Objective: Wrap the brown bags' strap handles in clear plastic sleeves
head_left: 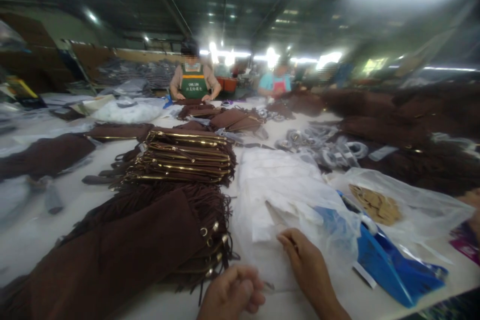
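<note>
Right hand point(309, 265) low over the white plastic bags point(277, 170), I have thumb and forefinger brought close together at their near part, though I cannot tell whether a layer is caught between them. My left hand point(232, 292) is loosely curled, just to the left and closer to me; whether its fingers hold anything, I cannot tell. The bags lie directly ahead, their long axis running away from me across the pale table point(281, 305), and my right hand is the nearer one. Close along their left edge sits the brown fringed pile point(150, 235), with the gold-zipped stack point(180, 160) beyond it, leaving only a thin strip that side. To the right, a blue plastic package point(393, 265) crowds the sheer film, and a clear bag point(423, 200) with a tan piece point(375, 205) lies beside it. Open tabletop shows between my hands.
</note>
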`<state>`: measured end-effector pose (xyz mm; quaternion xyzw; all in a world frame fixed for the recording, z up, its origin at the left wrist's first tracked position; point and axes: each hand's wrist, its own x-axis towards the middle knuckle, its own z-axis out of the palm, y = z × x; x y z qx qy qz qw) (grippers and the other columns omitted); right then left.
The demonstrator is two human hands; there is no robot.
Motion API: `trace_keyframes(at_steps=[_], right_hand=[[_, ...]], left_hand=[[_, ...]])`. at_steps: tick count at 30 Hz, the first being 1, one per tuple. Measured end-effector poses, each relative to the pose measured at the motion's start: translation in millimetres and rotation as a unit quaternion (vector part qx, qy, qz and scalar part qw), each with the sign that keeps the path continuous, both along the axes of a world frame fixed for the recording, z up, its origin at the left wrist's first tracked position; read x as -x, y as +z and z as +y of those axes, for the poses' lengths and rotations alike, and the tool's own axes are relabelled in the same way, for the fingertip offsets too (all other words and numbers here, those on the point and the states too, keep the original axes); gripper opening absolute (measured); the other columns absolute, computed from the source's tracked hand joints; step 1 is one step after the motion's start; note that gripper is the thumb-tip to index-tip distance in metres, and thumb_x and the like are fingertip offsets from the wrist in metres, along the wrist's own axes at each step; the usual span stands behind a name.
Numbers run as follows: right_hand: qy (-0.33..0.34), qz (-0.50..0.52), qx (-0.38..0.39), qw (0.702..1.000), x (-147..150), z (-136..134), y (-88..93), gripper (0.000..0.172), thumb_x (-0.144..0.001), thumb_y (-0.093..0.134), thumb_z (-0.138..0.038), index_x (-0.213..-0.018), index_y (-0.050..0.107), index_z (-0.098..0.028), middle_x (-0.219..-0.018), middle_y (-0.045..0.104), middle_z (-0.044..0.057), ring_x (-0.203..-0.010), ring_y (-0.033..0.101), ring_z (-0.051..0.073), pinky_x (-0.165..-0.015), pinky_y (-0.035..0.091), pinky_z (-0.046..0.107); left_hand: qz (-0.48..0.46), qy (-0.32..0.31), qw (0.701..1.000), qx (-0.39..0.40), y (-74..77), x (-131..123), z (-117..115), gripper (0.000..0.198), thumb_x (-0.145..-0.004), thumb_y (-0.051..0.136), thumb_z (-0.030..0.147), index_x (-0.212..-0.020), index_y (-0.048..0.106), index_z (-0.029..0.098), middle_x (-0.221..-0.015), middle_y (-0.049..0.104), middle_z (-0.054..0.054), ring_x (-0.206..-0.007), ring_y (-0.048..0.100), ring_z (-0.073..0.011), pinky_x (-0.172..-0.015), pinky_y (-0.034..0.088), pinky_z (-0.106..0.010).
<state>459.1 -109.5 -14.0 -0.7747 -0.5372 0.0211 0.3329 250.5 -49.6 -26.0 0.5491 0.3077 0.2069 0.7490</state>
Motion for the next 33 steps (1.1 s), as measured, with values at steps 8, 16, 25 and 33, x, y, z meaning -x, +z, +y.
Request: trace_keyframes(at_steps=[8,16,25,33], right_hand=[[0.189,0.035,0.021,0.981,46,-35,15.1,0.021,-0.099,0.043,-0.027,-0.086,0.059,-0.026,-0.081,0.064,0.002,-0.073,0.064,0.016,-0.066,0.048,0.024],[0.016,0.305,0.026,0.952,51,-39,54.4,0.032,-0.087,0.057,-0.052,-0.072,0.057,-0.024,-0.059,0.051,-0.003,-0.055,0.049,0.014,-0.052,0.039,0.023],[0.087,0.496,0.073,0.861,93,-19,53.5,0.030,-0.079,0.068,-0.052,-0.085,0.065,-0.023,-0.056,0.049,-0.004,-0.055,0.044,0.013,-0.052,0.036,0.023],[0.164,0.439,0.119,0.875,125,-2,45.5,0.038,-0.081,0.065,-0.055,-0.063,0.058,-0.023,-0.055,0.046,-0.003,-0.053,0.042,0.014,-0.051,0.035,0.024]], left_hand=[[0.031,-0.015,0.934,-0.355,17.1,-18,9,0.049,-0.090,0.051,0.020,-0.139,0.049,0.024,-0.155,0.033,-0.008,-0.140,0.032,-0.0254,-0.115,0.027,-0.043],[0.055,-0.007,0.988,-0.141,57.9,29,7,0.012,-0.071,0.073,0.028,-0.071,0.069,0.017,-0.082,0.068,-0.003,-0.090,0.061,-0.0238,-0.082,0.043,-0.030],[0.128,0.056,0.981,-0.133,71.9,81,-2,0.014,-0.073,0.060,0.025,-0.062,0.061,0.016,-0.066,0.063,-0.001,-0.071,0.056,-0.0182,-0.068,0.034,-0.026],[0.194,0.072,0.957,-0.204,77.1,126,-12,0.023,-0.082,0.053,0.031,-0.064,0.055,0.017,-0.070,0.056,-0.001,-0.073,0.050,-0.0176,-0.067,0.030,-0.027]])
